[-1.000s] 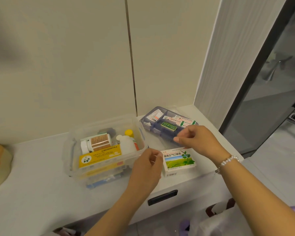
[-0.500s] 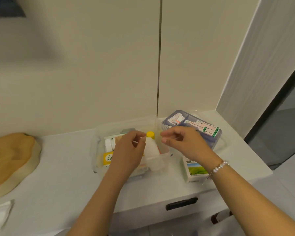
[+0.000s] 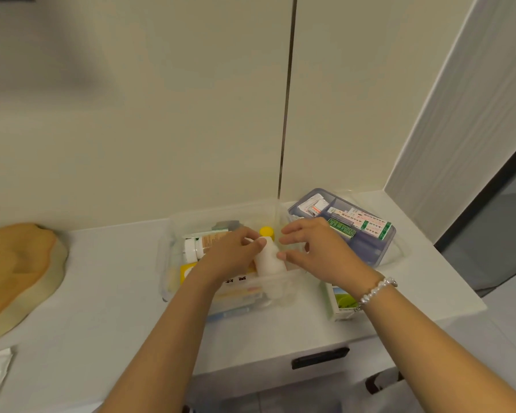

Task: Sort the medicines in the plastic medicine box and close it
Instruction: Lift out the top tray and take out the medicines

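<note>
The clear plastic medicine box (image 3: 167, 263) stands open on the white counter, with boxes and bottles inside. A white bottle (image 3: 269, 262) stands in its right part, next to a yellow cap (image 3: 266, 231). My left hand (image 3: 230, 254) reaches over the box and its fingers curl onto the top of the white bottle. The thumb of my right hand (image 3: 319, 251) touches the bottle's right side, the fingers spread and straight. A bottle with a white cap (image 3: 195, 248) and a yellow box (image 3: 186, 271) lie under my left hand.
A blue-tinted tray (image 3: 383, 251) with small packets and strips sits to the right of the box, against the wall corner. A green and white medicine box (image 3: 341, 302) lies on the counter under my right wrist. A wooden slab (image 3: 15, 269) lies at the left. A drawer handle (image 3: 319, 357) shows below.
Both hands have moved from the blue tray and the green box to the clear box and closed in on the white bottle. The view has shifted to the left.
</note>
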Demonstrator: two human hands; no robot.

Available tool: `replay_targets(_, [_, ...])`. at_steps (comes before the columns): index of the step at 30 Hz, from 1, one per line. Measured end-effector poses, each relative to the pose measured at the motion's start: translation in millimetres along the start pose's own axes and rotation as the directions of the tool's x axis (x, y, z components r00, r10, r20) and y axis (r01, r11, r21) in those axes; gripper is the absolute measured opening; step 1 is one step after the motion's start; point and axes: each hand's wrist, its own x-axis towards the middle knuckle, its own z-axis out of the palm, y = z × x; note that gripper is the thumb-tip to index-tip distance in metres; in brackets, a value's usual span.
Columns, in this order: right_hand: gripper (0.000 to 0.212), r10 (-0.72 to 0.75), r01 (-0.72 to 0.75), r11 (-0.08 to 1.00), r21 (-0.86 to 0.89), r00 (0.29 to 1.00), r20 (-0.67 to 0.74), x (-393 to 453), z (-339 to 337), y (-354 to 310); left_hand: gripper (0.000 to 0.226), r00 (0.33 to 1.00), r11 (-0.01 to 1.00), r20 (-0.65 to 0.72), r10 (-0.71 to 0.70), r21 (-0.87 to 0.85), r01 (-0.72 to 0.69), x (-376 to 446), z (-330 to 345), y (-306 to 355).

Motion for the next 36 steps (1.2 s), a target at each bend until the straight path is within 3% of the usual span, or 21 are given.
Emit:
replay_targets(4, [0.035, -0.011, 0.011, 1.0, 0.003, 1.0, 0.02, -1.1, -1.6, 2.0, 0.017, 0.995, 0.983, -0.104, -0.013, -0.184, -0.007, 0.2, 0.1, 0.9])
replay_targets(11, [0.049, -0.004, 0.007, 0.999, 0.049, 0.999, -0.054, -4.4, 1.0, -5.9, 0.019, 0.969, 0.931, -0.234, 0.084, -0.328, -0.16, -7.3, 0.5, 12.1])
replay_targets(14, [0.052, 0.014, 0.009, 0.966, 0.257, 0.996, -0.087, -4.3, -2.0, -9.5, 0.02, 0.939, 0.871, -0.297, 0.175, -0.398, -0.288, -15.3, -3.0, 23.7])
replay_targets(17, [0.056, 0.04, 0.007, 0.84, 0.543, 0.996, -0.075, -7.4, -10.4, -10.8, 0.016, 0.934, 0.821, -0.266, 0.24, -0.457, -0.341, -21.6, -3.8, 29.9])
replay_targets(23, [0.058, 0.039, -0.067, 0.736, 0.674, 0.998, 0.057, -18.7, -28.7, 4.1, 0.016, 0.948, 0.786, -0.152, 0.28, -0.531, -0.318, -23.1, 11.7, 35.0])
replay_targets(28, [0.037, 0.067, -0.098, 0.75, 0.654, 0.995, 0.072, -33.3, -52.1, 28.0, 0.021, 0.945, 0.766, -0.104, 0.31, -0.561, -0.313, -24.8, 38.5, 45.8])
replay_targets(36, [0.037, 0.244, -0.268, 0.847, 0.459, 0.963, 0.112, -61.6, -88.9, 77.6, 0.028, 0.945, 0.865, -0.017, 0.328, -0.396, -0.308, -26.1, 91.2, 58.4])
